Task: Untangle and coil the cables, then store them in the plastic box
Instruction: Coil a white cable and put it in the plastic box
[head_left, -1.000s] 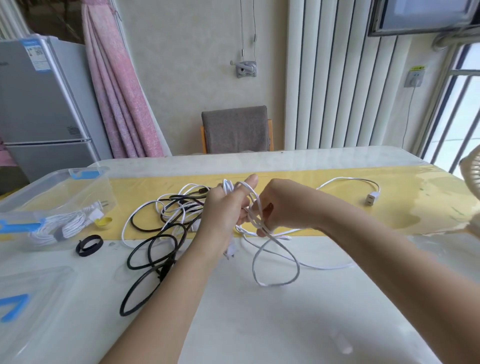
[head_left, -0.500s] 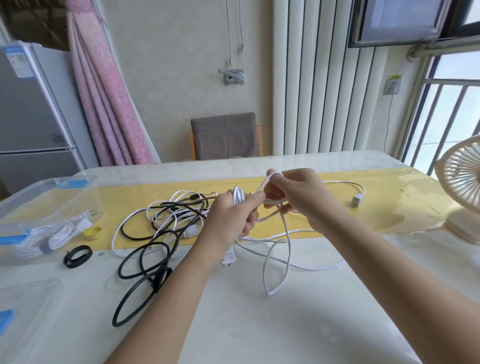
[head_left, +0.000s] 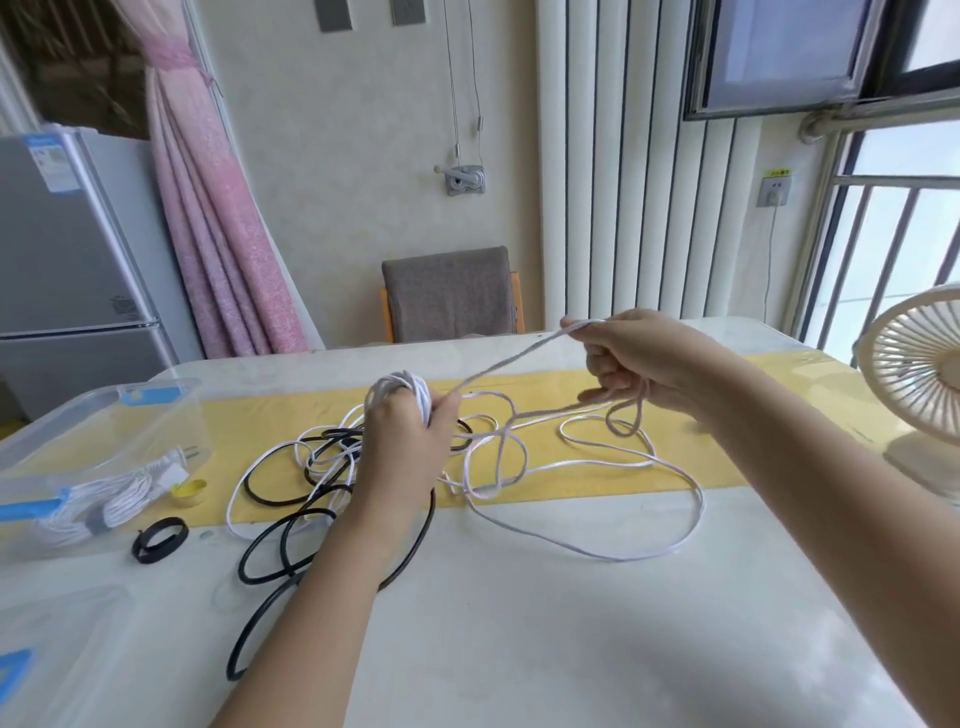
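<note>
Winding under way: my right hand (head_left: 644, 358) has pulled away from left hand (head_left: 402, 452), white cable (head_left: 498, 366) now taut between. Left fingers (head_left: 441, 410) grip coil (head_left: 402, 389); right fingers (head_left: 597, 364) pinch strand. Slack loops on bench (head_left: 571, 649), box (head_left: 104, 415) waiting.

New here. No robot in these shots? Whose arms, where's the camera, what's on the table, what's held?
No robot: a person works bare-handed, filmed by one wide-angle camera worn on the head. The left hand grips a wound bundle of white cable; the right hand pinches its next stretch, pulled taut. The rest lies looped on the table, tangled with a black cable. At left, a clear plastic box holds a coiled white cable; a black strap lies beside it. A fan stands right.
</note>
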